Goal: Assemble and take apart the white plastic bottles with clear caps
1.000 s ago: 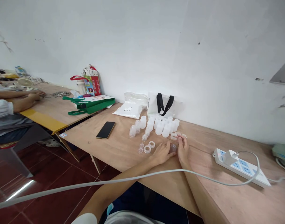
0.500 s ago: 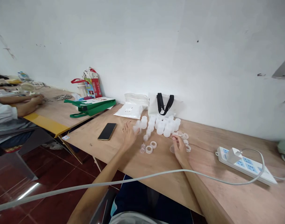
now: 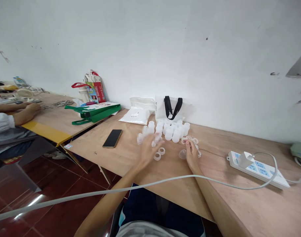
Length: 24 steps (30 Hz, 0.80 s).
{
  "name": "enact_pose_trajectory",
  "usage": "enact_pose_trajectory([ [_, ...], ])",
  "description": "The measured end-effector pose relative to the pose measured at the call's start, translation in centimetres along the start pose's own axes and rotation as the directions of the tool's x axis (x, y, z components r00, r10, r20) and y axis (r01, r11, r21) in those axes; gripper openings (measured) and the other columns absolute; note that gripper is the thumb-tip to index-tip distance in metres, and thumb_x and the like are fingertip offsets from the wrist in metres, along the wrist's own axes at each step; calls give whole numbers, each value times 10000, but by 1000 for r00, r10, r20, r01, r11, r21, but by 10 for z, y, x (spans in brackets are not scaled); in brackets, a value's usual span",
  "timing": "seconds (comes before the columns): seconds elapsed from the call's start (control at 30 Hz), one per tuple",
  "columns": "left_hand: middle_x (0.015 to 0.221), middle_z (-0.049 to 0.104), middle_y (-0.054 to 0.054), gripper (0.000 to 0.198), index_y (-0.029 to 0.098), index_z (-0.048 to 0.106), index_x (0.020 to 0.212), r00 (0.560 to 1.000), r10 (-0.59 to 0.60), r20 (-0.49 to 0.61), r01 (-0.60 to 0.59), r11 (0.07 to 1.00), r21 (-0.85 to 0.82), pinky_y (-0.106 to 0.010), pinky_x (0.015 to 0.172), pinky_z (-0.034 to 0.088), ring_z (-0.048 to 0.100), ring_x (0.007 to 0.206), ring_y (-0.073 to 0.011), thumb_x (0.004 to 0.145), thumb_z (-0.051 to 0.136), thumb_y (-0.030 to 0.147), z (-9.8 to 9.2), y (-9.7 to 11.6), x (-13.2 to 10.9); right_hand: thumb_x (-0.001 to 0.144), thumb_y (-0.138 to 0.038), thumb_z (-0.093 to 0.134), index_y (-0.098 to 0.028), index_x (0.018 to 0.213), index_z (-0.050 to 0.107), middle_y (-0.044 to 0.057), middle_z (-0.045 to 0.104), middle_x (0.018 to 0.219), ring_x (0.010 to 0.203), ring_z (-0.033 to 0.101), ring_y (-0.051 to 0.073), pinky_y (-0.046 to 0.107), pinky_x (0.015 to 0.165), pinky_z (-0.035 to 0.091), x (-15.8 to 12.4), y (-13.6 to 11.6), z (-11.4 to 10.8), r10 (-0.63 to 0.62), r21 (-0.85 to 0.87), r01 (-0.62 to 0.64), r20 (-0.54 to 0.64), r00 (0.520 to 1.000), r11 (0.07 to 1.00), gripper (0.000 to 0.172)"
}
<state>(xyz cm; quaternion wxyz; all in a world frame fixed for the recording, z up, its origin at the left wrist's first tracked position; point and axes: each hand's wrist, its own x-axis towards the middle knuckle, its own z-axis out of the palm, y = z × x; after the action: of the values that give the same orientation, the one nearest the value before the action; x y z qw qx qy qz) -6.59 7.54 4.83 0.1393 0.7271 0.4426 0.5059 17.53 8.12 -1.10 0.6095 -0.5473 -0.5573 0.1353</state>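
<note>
My left hand (image 3: 148,148) reaches over a group of small clear plastic caps (image 3: 154,143), its fingers smeared by motion, so their grip does not show. Just right of it lie two translucent rings (image 3: 161,151). My right hand (image 3: 191,153) has thumb and fingers pressed together beside several more clear rings (image 3: 195,141); what is pinched there is too small to make out. A clear round disc (image 3: 182,154) lies left of this hand. Behind both hands stand several frosted white plastic cups (image 3: 175,136), and domed clear pieces (image 3: 139,139) stand at the left.
A phone (image 3: 112,138) lies on the left of the table. White packages (image 3: 135,116) and a bag with a black handle (image 3: 162,112) lean by the wall. A power strip (image 3: 259,169) sits at right, and a white cable (image 3: 165,182) crosses in front. A co-worker's hands (image 3: 29,110) rest at far left.
My left hand has moved right, from the domed clear pieces to the small caps by the rings. A domed piece now stands where that hand was. My right hand has hardly moved.
</note>
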Motion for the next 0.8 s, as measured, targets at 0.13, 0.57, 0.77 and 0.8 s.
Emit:
enact_pose_trajectory([
  [0.13,1183,689,-43,454,251,590,1217,877,46,478,-48,999,-7,-391,943,500,633,1081,-251,901,668,568,47,30,-35,990,-633,362,-217,1017,682,96,726,1088,1054,640,265,442,1000,448,2,5,-3,64,52,-60,-96,993,997,526],
  [0.57,1199,658,-83,334,212,594,1176,946,113,303,-184,959,217,-413,1019,420,599,1121,-247,1059,392,451,52,41,10,978,-660,344,-207,994,679,115,722,1090,1056,639,261,424,1003,441,4,4,-5,88,78,-79,-125,988,994,563],
  [0.77,1370,551,-156,410,194,526,1357,923,113,367,-323,747,582,-458,982,402,514,1217,-329,970,559,324,67,25,79,989,-639,351,-212,1022,684,105,725,1106,1058,640,263,424,993,446,4,0,-5,50,9,-50,-98,994,999,542],
  [0.8,1376,546,-158,435,205,515,1378,911,116,395,-350,724,594,-465,982,397,508,1219,-334,967,565,339,73,24,83,994,-629,350,-216,1025,685,101,728,1104,1050,642,260,421,986,448,4,0,-5,43,0,-43,-90,995,999,532],
])
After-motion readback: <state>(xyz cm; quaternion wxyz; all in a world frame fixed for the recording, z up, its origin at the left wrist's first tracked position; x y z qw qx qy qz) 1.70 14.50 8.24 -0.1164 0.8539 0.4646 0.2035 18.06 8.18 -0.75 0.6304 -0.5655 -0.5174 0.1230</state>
